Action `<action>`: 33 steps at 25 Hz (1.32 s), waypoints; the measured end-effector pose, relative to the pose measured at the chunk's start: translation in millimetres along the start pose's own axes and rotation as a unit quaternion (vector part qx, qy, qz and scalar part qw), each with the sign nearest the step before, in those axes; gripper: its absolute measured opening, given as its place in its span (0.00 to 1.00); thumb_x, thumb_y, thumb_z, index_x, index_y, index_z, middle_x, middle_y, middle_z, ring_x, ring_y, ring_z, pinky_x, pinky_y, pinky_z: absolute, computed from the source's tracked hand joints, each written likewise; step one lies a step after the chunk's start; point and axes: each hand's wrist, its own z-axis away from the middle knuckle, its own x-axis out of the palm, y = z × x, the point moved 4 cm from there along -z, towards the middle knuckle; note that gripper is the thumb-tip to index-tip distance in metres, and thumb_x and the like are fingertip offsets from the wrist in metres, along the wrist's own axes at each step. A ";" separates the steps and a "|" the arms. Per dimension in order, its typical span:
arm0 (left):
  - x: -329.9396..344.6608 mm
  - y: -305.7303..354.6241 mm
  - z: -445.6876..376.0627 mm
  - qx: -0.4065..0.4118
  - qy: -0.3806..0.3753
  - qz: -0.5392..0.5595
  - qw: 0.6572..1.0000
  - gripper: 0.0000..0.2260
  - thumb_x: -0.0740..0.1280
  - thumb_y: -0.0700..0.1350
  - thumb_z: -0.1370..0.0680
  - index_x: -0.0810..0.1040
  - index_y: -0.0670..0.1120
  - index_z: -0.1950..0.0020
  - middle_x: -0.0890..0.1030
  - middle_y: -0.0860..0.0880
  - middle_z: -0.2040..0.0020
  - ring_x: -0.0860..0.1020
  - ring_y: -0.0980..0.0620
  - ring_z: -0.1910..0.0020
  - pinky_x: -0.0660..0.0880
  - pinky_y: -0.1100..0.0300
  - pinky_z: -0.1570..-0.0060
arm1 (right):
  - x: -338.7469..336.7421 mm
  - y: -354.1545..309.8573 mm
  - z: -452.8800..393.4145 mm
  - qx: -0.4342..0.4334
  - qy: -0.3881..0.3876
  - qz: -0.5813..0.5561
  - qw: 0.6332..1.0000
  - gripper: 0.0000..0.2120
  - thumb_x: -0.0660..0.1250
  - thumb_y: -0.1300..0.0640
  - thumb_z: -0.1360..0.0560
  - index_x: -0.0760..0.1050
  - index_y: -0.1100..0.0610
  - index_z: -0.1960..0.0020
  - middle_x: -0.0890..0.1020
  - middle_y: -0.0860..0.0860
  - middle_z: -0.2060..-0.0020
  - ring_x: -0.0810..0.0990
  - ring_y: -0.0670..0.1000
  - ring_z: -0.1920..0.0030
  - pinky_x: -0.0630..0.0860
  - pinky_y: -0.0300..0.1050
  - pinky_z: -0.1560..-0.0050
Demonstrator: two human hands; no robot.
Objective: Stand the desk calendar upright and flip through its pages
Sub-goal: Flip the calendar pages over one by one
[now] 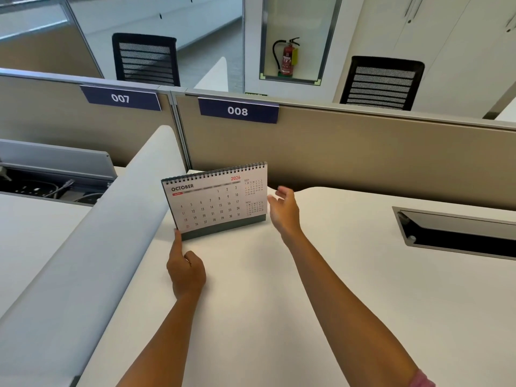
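head | frame centre: desk calendar (216, 201) upright | our left hand (185, 270) fingertip pins its lower-left corner | right hand (284, 210) spread, beside right edge | risk: we topple it flipping.

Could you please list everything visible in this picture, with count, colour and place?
desk calendar: one, white page showing October, standing upright on the desk
desk: one, white, in front
cable hatch: one, grey and black, in the desk at right
partition panels: beige, behind the desk
number signs: two, dark blue, 007 and 008, on the panels
office chairs: two, black, beyond the panels
fire extinguisher: one, red, in a wall niche
left hand: finger touching the calendar's lower left corner
right hand: open, beside the calendar's right edge
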 end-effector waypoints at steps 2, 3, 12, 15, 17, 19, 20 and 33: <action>-0.6 0.7 0.1 -0.001 0.003 0.002 1.000 0.29 0.53 0.30 0.24 0.66 0.45 0.24 0.72 0.46 0.28 0.73 0.46 0.32 0.64 0.68 0.38 | 9.6 20.0 0.5 0.020 -0.048 0.071 0.996 0.26 0.65 0.57 0.21 0.60 0.55 0.26 0.67 0.55 0.27 0.69 0.57 0.30 0.74 0.51 0.37; -0.8 0.8 0.1 0.000 0.004 0.004 1.000 0.29 0.53 0.30 0.24 0.66 0.45 0.24 0.72 0.46 0.28 0.73 0.46 0.32 0.65 0.67 0.38 | 13.7 25.3 1.5 0.024 -0.066 0.093 0.993 0.29 0.67 0.57 0.22 0.59 0.54 0.25 0.65 0.55 0.26 0.68 0.59 0.28 0.72 0.54 0.34; -0.6 -1.4 -0.7 0.002 0.002 0.008 1.000 0.29 0.53 0.30 0.25 0.66 0.45 0.24 0.72 0.47 0.27 0.72 0.48 0.31 0.61 0.77 0.41 | 26.1 30.5 21.0 -0.039 -0.075 0.151 0.985 0.28 0.67 0.62 0.23 0.60 0.55 0.26 0.67 0.56 0.30 0.67 0.56 0.30 0.72 0.50 0.34; 0.2 -3.1 -0.5 0.000 0.000 0.012 1.000 0.29 0.54 0.30 0.24 0.66 0.45 0.24 0.72 0.47 0.28 0.72 0.48 0.31 0.59 0.80 0.43 | 23.7 32.5 32.2 -0.052 -0.021 0.134 0.989 0.25 0.68 0.59 0.23 0.64 0.53 0.28 0.69 0.54 0.32 0.70 0.54 0.33 0.74 0.48 0.37; 0.5 -3.4 -0.4 0.000 0.002 0.014 1.000 0.29 0.54 0.30 0.25 0.66 0.45 0.24 0.72 0.46 0.28 0.72 0.47 0.31 0.58 0.83 0.45 | 17.5 33.5 38.2 -0.050 0.030 0.081 0.995 0.20 0.68 0.57 0.23 0.69 0.53 0.32 0.73 0.53 0.36 0.74 0.51 0.38 0.76 0.44 0.41; 0.6 -3.9 -0.8 0.000 0.005 0.016 1.000 0.29 0.53 0.30 0.25 0.66 0.44 0.24 0.72 0.46 0.28 0.72 0.47 0.31 0.58 0.86 0.47 | 12.2 33.9 39.7 -0.053 0.057 0.045 0.996 0.15 0.68 0.57 0.23 0.73 0.55 0.37 0.78 0.53 0.39 0.77 0.49 0.43 0.76 0.37 0.47; 0.8 -4.1 -1.0 -0.002 0.005 0.016 1.000 0.29 0.53 0.30 0.25 0.66 0.44 0.24 0.72 0.46 0.28 0.72 0.47 0.31 0.58 0.85 0.46 | 10.6 33.9 39.8 -0.054 0.060 0.031 0.996 0.13 0.68 0.58 0.23 0.75 0.56 0.39 0.80 0.52 0.41 0.79 0.49 0.46 0.75 0.32 0.51; -0.2 -5.1 -1.0 -0.019 -0.004 0.036 0.999 0.29 0.54 0.31 0.24 0.62 0.46 0.22 0.73 0.46 0.28 0.72 0.46 0.31 0.69 0.59 0.37 | 1.7 27.8 41.2 0.030 -0.008 -0.154 0.988 0.06 0.66 0.56 0.22 0.78 0.57 0.47 0.84 0.52 0.49 0.83 0.49 0.50 0.81 0.41 0.53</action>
